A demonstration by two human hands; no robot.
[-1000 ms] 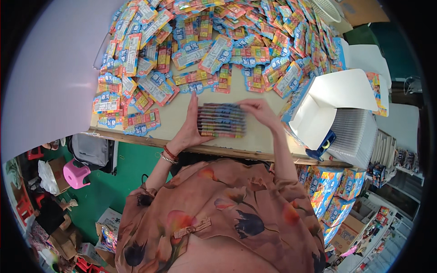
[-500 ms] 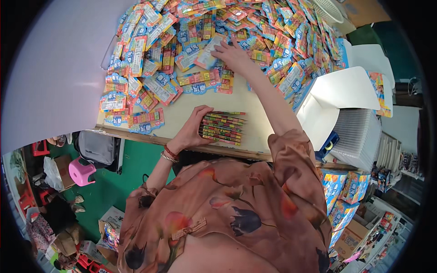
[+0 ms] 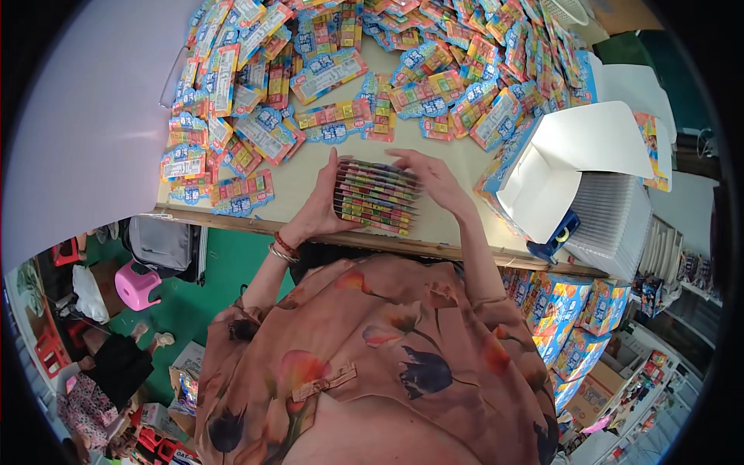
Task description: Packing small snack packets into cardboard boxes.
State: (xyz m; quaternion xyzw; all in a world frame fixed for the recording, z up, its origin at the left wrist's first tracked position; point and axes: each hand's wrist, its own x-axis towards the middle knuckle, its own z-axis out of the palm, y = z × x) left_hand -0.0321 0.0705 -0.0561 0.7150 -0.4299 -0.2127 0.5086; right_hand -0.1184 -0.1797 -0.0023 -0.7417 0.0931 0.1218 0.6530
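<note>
A stack of flat, colourful blister packs (image 3: 376, 200) stands on edge at the table's near side, its thin edges facing up. My left hand (image 3: 322, 200) is closed around the stack's left end, with the thumb at the far side. At the far right corner, my right hand (image 3: 430, 177) has its fingers bent against the stack; its thumb side is partly blurred. Beyond both hands lie loose packs of the same kind, the nearest being a yellow and pink one (image 3: 335, 118) with a blue wavy edge.
A heap of packs (image 3: 267, 74) covers the table's far part. On the right stand an open white-lined box (image 3: 535, 182), a blue tape dispenser (image 3: 555, 236) and stacked clear trays (image 3: 608, 225). Filled boxes (image 3: 554, 310) sit below. A pink stool (image 3: 138, 285) and another person (image 3: 97, 395) are at lower left.
My right hand has come back from the heap to the stack, which looks thicker. The pack it touched has left its place on the heap. My left hand still holds the stack.
</note>
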